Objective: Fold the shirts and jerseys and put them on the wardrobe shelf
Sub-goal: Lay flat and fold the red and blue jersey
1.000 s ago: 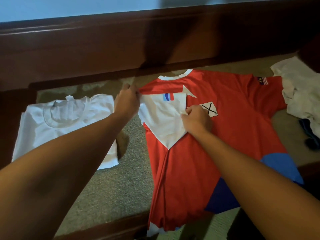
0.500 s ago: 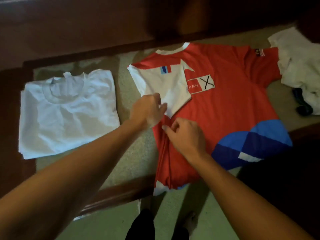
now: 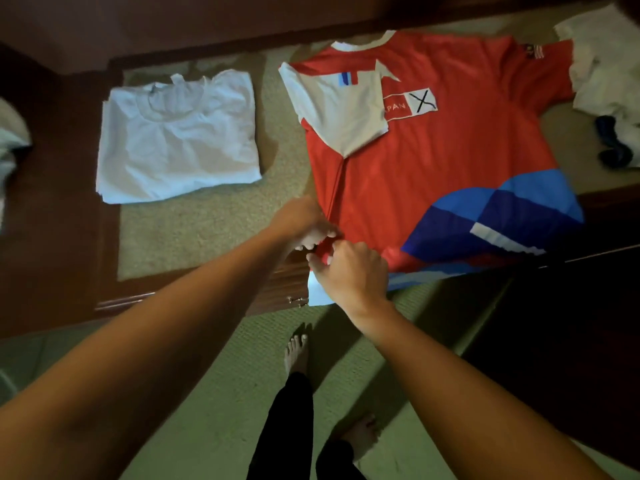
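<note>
A dark wooden frame (image 3: 104, 237), polished and grooved along its near edge, boxes in a flat olive surface (image 3: 207, 230) with a coarse, carpet-like weave; the floor below has the same greenish nap.

Spread across the surface from the centre out toward three o'clock lies the red jersey (image 3: 433, 161), smooth and slightly shiny, its white collar at twelve o'clock. One white sleeve is folded inward over the chest in a blunt triangle, beside a small boxed logo with an X. Angular blue and navy panels with a white sliver fill its hem corner at about four o'clock, and the hem hangs a little over the wooden edge.

At about ten o'clock sits a white T-shirt (image 3: 176, 136), already folded into a soft, creased rectangle, collar up, well apart from the jersey.

Rumpled white cloth (image 3: 602, 71) is heaped at two o'clock, with something dark blue tucked beside it.

At the jersey's near hem corner, the left hand (image 3: 301, 223) and right hand (image 3: 349, 271) are close together, fingers curled and pinching the red fabric.

Two bare feet stand at six o'clock.
</note>
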`<action>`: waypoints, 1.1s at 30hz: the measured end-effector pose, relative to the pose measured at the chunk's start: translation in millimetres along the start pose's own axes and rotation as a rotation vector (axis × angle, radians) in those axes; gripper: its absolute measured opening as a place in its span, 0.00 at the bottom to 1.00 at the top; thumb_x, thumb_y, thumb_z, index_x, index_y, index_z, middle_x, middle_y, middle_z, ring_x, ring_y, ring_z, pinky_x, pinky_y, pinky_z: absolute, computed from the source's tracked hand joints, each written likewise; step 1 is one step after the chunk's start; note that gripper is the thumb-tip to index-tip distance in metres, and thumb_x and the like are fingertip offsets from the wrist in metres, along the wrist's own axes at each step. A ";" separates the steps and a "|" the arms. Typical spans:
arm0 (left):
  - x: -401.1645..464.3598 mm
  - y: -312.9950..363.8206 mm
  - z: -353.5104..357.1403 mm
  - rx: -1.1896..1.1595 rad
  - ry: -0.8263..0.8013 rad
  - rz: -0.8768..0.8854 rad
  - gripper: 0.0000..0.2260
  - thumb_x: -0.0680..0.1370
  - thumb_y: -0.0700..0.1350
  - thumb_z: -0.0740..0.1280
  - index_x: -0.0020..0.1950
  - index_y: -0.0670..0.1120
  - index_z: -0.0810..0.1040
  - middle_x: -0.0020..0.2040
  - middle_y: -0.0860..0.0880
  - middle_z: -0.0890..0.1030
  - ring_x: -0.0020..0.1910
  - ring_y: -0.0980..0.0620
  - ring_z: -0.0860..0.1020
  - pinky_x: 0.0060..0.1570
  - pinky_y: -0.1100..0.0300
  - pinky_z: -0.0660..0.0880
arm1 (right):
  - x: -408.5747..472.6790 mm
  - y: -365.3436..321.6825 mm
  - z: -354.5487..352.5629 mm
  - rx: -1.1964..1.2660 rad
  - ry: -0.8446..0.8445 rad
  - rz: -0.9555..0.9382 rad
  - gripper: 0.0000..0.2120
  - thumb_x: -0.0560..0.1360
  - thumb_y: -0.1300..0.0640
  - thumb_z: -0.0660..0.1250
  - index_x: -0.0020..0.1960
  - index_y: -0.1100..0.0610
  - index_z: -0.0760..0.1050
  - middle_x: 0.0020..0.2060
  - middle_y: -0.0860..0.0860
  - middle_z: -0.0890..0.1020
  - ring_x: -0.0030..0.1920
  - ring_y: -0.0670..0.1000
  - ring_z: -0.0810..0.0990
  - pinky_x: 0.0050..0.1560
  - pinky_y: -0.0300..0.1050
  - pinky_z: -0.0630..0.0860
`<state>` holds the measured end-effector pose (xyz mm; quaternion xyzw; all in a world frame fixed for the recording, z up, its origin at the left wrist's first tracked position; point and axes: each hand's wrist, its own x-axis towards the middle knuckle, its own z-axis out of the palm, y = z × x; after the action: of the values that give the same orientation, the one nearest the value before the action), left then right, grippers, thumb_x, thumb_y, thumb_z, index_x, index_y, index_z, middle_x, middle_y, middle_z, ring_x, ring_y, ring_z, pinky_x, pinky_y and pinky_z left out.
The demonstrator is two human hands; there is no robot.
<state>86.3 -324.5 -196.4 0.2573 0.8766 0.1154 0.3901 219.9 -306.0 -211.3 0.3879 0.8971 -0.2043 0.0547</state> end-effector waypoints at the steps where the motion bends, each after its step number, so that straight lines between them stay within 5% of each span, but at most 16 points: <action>1: -3.3 0.4 0.5 -0.023 -0.020 -0.011 0.14 0.74 0.53 0.76 0.42 0.42 0.82 0.35 0.46 0.85 0.35 0.49 0.85 0.36 0.56 0.82 | -1.1 -0.2 0.4 0.032 -0.010 0.006 0.22 0.77 0.37 0.65 0.53 0.55 0.82 0.50 0.58 0.84 0.53 0.64 0.82 0.50 0.52 0.75; 7: -25.4 17.8 8.3 -0.127 0.021 -0.016 0.12 0.78 0.45 0.67 0.39 0.39 0.80 0.32 0.43 0.83 0.35 0.44 0.86 0.38 0.52 0.84 | -18.1 15.9 -1.9 0.292 0.014 0.106 0.22 0.75 0.36 0.64 0.51 0.54 0.81 0.49 0.58 0.84 0.53 0.65 0.81 0.49 0.53 0.75; 11: -39.2 41.5 11.6 -0.196 0.103 -0.025 0.08 0.76 0.44 0.66 0.40 0.42 0.78 0.30 0.45 0.81 0.25 0.51 0.81 0.19 0.67 0.70 | -31.6 36.4 3.9 0.259 -0.039 0.091 0.25 0.73 0.31 0.66 0.53 0.51 0.82 0.50 0.55 0.84 0.55 0.62 0.81 0.51 0.52 0.76; 16: -39.6 62.8 21.1 -0.275 -0.036 -0.087 0.12 0.79 0.45 0.64 0.56 0.38 0.78 0.48 0.39 0.81 0.45 0.42 0.83 0.42 0.50 0.84 | -28.9 44.7 7.9 0.216 0.021 0.163 0.31 0.75 0.29 0.63 0.54 0.58 0.81 0.52 0.58 0.84 0.56 0.63 0.81 0.52 0.54 0.75; 20: -38.8 65.8 28.8 -0.225 0.021 -0.045 0.12 0.82 0.43 0.60 0.44 0.37 0.75 0.45 0.35 0.80 0.37 0.37 0.84 0.38 0.45 0.84 | -25.3 46.0 4.1 0.233 -0.001 0.181 0.18 0.77 0.45 0.63 0.54 0.59 0.80 0.53 0.60 0.83 0.56 0.64 0.80 0.54 0.54 0.74; 24: -32.1 55.1 34.4 -0.180 0.196 0.081 0.11 0.80 0.43 0.60 0.47 0.36 0.75 0.41 0.37 0.81 0.28 0.39 0.83 0.29 0.47 0.82 | -34.7 54.0 -0.2 0.259 -0.103 0.159 0.15 0.75 0.47 0.62 0.53 0.55 0.80 0.52 0.57 0.83 0.55 0.64 0.80 0.53 0.54 0.74; 29: -27.9 49.6 45.8 0.241 0.497 0.263 0.13 0.79 0.48 0.60 0.55 0.38 0.74 0.52 0.35 0.80 0.51 0.34 0.79 0.42 0.49 0.69 | -39.8 82.2 9.3 0.389 -0.277 0.228 0.13 0.74 0.52 0.62 0.57 0.52 0.77 0.51 0.55 0.82 0.53 0.62 0.80 0.53 0.55 0.79; 33: -23.1 56.8 52.8 0.085 0.502 0.247 0.16 0.73 0.51 0.60 0.49 0.40 0.76 0.46 0.36 0.82 0.47 0.36 0.80 0.42 0.51 0.73 | -33.6 103.6 18.8 0.427 -0.275 0.277 0.12 0.77 0.58 0.60 0.58 0.55 0.77 0.53 0.58 0.83 0.55 0.63 0.80 0.52 0.51 0.77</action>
<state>159.1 -289.2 -194.4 0.3415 0.9119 0.1851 0.1326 316.5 -272.5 -253.3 0.4780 0.7565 -0.4298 0.1202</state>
